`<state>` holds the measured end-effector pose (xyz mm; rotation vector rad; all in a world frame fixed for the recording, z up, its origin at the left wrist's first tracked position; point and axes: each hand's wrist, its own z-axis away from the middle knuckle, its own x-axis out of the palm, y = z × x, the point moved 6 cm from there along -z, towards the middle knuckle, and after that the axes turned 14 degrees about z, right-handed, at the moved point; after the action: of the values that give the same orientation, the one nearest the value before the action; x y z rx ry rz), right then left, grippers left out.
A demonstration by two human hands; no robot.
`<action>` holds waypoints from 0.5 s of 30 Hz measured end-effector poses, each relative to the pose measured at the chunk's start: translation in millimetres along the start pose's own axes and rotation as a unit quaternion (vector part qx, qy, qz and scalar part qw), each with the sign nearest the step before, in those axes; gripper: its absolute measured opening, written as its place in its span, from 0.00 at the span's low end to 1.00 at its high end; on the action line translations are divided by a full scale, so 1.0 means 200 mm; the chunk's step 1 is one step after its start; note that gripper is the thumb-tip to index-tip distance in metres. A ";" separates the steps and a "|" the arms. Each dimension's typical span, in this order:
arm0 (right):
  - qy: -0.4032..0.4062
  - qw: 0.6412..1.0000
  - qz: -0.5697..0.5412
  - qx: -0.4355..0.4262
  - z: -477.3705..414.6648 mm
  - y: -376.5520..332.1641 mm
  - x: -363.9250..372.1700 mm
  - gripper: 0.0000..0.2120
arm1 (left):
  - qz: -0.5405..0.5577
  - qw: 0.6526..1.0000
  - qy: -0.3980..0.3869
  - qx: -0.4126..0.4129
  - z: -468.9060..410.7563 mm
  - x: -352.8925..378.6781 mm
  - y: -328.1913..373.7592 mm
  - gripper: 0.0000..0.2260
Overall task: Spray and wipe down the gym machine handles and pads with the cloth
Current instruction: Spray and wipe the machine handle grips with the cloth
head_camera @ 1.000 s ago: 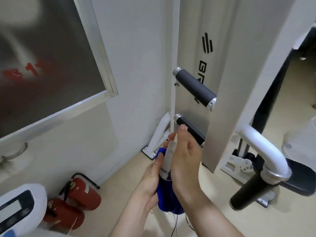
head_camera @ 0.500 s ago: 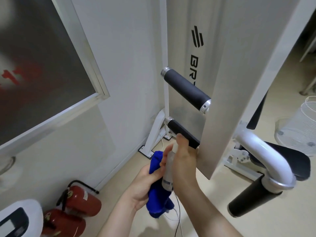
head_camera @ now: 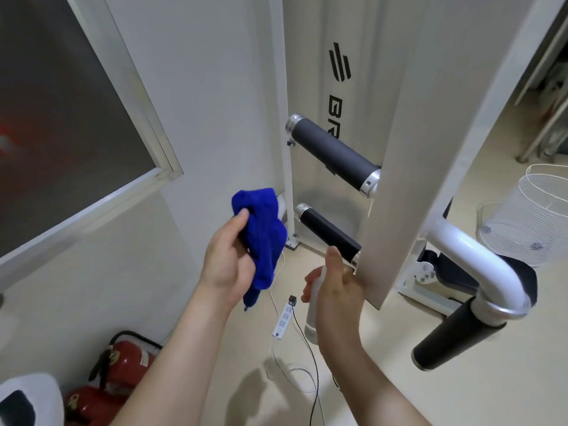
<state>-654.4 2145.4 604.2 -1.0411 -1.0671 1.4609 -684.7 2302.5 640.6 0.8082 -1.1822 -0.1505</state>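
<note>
Hands of a person cleaning a gym machine are working just in front of its white upright panel. The left hand is gripping a bunched blue cloth, thumb pressing into the folds, and is holding it in the air just left of the lower handle without touching it. The right hand is curling its fingers round a pale spray bottle, one digit standing up above the bottle's top, close under the near end of that handle; the nozzle is hiding behind the hand. The lower handle, black with a metal cap, is jutting out from the panel's left edge, and a longer grey upper handle is jutting out the same way above it. To the right, a curved white tube is bending down into a black grip. Below the two forearms, a white power strip is lying on the pale floor with thin cables trailing from it. Two red fire extinguishers are sitting at the floor's left edge against the wall, under a dark window with a pale frame. A white wire cage is standing near the floor's right edge.
</note>
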 end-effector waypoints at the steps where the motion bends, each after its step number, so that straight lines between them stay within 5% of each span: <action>1: 0.003 1.000 0.000 -0.003 0.00 0.00 -0.01 0.29 | -0.067 0.997 -0.028 0.007 -0.02 0.07 0.00 0.13; 4: 0.015 0.999 -0.002 -0.039 0.00 -0.03 -0.04 0.30 | -0.283 0.953 -0.108 -0.004 -0.07 0.30 -0.05 0.18; 7: 0.011 0.997 -0.004 -0.080 0.00 -0.06 -0.05 0.30 | -0.490 0.859 -0.144 -0.022 -0.15 0.45 -0.17 0.19; 8: 0.007 0.997 0.003 -0.082 0.01 -0.06 -0.05 0.29 | -0.616 0.771 -0.160 0.006 -0.19 0.48 -0.22 0.17; 10: 0.003 0.997 0.007 -0.079 0.01 -0.06 -0.06 0.27 | -0.833 0.498 -0.219 0.099 -0.22 0.52 -0.32 0.17; 11: 0.001 0.997 0.002 -0.078 0.01 -0.06 -0.06 0.26 | -0.862 0.424 -0.238 0.143 -0.21 0.54 -0.33 0.19; 13: -0.002 0.997 -0.012 -0.080 0.01 -0.06 -0.07 0.26 | -0.795 0.446 -0.326 0.250 -0.16 0.60 -0.32 0.13; 15: 0.002 0.996 -0.033 -0.085 0.01 -0.06 -0.07 0.27 | -0.741 0.453 -0.421 0.262 -0.10 0.61 -0.33 0.05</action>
<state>-652.0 2131.8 618.3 -1.1157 -1.2280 1.3336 -598.5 2204.5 688.8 2.3685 -0.9824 -1.9338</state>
